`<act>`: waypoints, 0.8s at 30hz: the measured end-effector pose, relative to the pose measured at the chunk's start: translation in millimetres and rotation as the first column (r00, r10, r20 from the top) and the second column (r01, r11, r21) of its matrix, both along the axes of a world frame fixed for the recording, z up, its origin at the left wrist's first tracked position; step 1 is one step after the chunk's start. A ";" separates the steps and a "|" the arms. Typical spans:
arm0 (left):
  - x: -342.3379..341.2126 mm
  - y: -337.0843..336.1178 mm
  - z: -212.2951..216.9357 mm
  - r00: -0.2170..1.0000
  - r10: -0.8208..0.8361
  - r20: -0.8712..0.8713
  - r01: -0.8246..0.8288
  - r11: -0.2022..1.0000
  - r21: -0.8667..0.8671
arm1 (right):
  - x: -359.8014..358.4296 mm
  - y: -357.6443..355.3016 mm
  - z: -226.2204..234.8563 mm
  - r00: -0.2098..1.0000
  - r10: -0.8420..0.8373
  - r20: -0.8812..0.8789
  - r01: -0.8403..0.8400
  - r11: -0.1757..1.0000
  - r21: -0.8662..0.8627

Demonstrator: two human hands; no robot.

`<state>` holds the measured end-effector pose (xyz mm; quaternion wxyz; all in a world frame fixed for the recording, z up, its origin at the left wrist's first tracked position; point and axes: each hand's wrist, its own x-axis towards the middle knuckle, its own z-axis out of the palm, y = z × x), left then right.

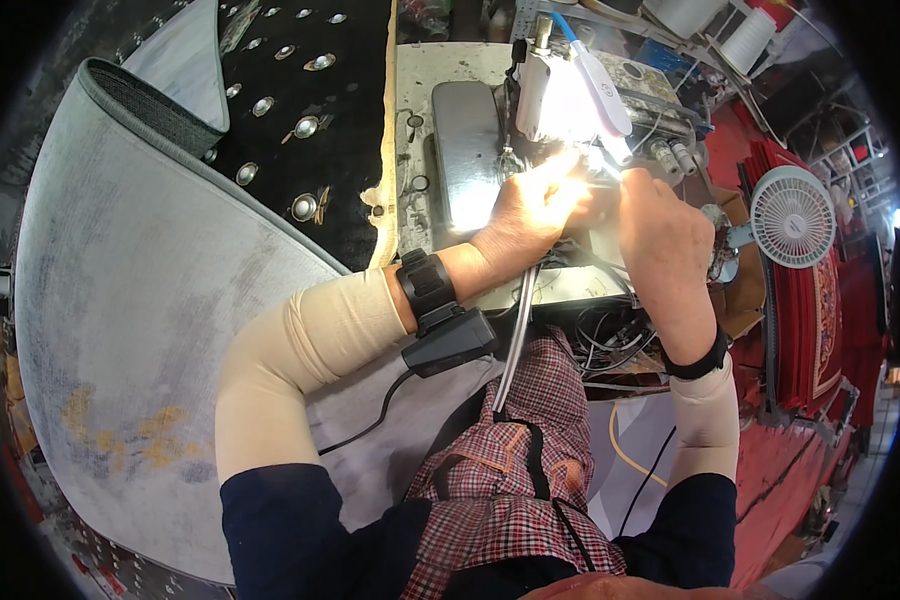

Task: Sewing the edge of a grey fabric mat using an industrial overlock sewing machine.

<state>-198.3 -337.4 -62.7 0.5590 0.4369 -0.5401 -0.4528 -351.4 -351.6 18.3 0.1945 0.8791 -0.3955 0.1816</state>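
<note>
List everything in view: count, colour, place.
carpet: one, grey, left
studded table: one, black, upper left
worktop: one, cream, centre
slab: one, grey, on worktop
machine: one, whitish, on worktop
device: one, white, by machine
fan: one, pale, right
cones: two, white, upper right
rugs: several, red, right
strip: one, silvery, centre
wires: many, mixed, below worktop
garment: one, red-checked, lap
wristbands: two, black, wrists
sleeves: two, beige, forearms
left hand, right hand: two, bare, near machine
</note>
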 end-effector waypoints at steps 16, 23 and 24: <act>0.7 0.1 2.4 1.000 -0.002 0.023 0.003 1.000 -0.022 | 1.8 3.6 0.9 0.995 0.073 0.061 -0.073 0.997 0.009; 0.5 -0.1 2.5 1.000 -0.003 0.002 0.004 0.999 -0.035 | 5.7 2.1 3.0 0.998 0.037 -0.045 -0.039 0.998 -0.051; 0.6 0.0 4.1 1.000 -0.012 0.023 0.012 1.000 -0.026 | 5.9 2.4 3.7 0.998 0.037 -0.057 -0.041 0.996 -0.074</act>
